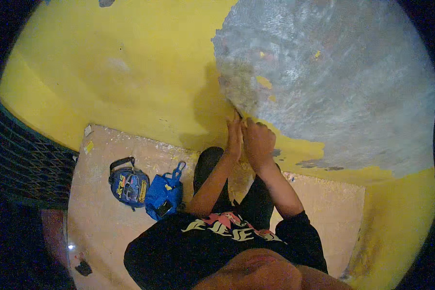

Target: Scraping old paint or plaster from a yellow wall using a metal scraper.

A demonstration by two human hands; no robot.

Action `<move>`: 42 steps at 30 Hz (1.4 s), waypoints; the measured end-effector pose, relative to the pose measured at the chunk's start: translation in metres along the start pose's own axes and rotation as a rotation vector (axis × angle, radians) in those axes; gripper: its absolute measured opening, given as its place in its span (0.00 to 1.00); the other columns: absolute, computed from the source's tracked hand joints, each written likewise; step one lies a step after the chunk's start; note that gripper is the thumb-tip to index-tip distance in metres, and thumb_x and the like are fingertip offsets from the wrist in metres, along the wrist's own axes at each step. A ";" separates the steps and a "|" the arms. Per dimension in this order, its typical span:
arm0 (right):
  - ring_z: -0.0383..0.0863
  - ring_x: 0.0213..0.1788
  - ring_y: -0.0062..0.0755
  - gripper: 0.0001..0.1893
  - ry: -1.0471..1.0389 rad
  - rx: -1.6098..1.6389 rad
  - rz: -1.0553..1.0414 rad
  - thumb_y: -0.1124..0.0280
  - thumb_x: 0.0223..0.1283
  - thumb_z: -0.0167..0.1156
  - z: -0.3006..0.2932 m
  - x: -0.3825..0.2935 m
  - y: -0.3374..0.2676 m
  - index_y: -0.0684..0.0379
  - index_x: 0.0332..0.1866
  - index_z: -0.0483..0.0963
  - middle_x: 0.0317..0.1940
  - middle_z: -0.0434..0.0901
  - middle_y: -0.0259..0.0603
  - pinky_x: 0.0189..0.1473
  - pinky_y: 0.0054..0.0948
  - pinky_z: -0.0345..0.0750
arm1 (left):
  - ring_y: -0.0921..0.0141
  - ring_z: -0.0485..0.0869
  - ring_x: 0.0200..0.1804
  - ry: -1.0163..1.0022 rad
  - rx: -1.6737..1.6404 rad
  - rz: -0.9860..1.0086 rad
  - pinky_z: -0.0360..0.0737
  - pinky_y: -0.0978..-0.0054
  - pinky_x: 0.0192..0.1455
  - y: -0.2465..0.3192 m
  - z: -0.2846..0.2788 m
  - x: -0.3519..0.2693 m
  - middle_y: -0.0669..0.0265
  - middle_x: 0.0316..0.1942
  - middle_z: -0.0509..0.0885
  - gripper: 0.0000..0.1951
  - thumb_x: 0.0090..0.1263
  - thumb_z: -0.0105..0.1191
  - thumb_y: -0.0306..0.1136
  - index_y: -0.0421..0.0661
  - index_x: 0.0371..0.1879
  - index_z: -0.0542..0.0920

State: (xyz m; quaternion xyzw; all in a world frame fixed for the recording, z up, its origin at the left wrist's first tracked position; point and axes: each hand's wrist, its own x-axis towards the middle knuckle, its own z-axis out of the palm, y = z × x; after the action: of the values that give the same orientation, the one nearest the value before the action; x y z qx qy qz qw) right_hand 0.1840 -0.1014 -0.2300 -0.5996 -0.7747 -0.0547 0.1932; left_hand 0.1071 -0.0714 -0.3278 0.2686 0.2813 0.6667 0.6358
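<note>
A wall coated in yellow paint (148, 72) has a large grey area (330, 98) on its right where the yellow is gone, apart from small yellow specks. My left hand (234, 136) is raised against the wall at the ragged lower left border of that area, its fingers near a thin dark edge. Close beside it on the right, my right hand (259, 141) is curled, its knuckles towards the wall. Whether either hand holds a small tool or a bit of paint cannot be made out. Both hands cast a shadow on the yellow paint.
Below the wall lies a pale, paint-flecked board (322, 206), under my bent legs. On its left part rest a dark blue round case (130, 186) with a handle and a bright blue bag (165, 195) with a clip. Dark netting (29, 159) hangs at the left edge.
</note>
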 end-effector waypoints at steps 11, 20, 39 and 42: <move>0.88 0.26 0.52 0.09 -0.011 -0.037 -0.036 0.65 0.63 0.62 -0.021 0.031 -0.024 0.59 0.35 0.84 0.29 0.87 0.53 0.30 0.44 0.85 | 0.63 0.67 0.77 -0.033 -0.118 -0.028 0.61 0.59 0.80 -0.004 -0.018 0.016 0.64 0.77 0.68 0.49 0.75 0.27 0.79 0.50 0.81 0.61; 0.89 0.37 0.54 0.16 -0.190 0.103 -0.088 0.56 0.68 0.62 0.118 0.026 -0.010 0.59 0.37 0.86 0.33 0.88 0.52 0.40 0.51 0.84 | 0.63 0.68 0.75 0.245 -0.156 -0.047 0.60 0.58 0.79 -0.032 -0.119 0.048 0.63 0.77 0.69 0.50 0.74 0.27 0.80 0.48 0.80 0.63; 0.89 0.30 0.42 0.08 0.028 -0.058 -0.134 0.63 0.63 0.62 -0.027 0.012 -0.009 0.55 0.35 0.83 0.30 0.86 0.45 0.29 0.40 0.84 | 0.59 0.65 0.78 -0.359 -0.513 -0.095 0.56 0.58 0.83 -0.009 -0.015 0.009 0.61 0.77 0.70 0.46 0.78 0.27 0.75 0.48 0.80 0.63; 0.90 0.32 0.42 0.10 -0.002 -0.097 -0.106 0.60 0.64 0.62 -0.025 0.024 -0.023 0.55 0.35 0.84 0.30 0.86 0.45 0.30 0.42 0.84 | 0.59 0.65 0.78 -0.567 -0.695 -0.077 0.56 0.58 0.83 -0.006 -0.024 0.012 0.61 0.77 0.70 0.45 0.78 0.27 0.74 0.48 0.80 0.63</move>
State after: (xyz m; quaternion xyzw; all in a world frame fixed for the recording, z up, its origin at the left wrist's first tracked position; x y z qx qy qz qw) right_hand 0.1631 -0.0939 -0.1950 -0.5666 -0.8019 -0.1017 0.1600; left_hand 0.0933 -0.0599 -0.3490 0.2005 -0.1351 0.5973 0.7647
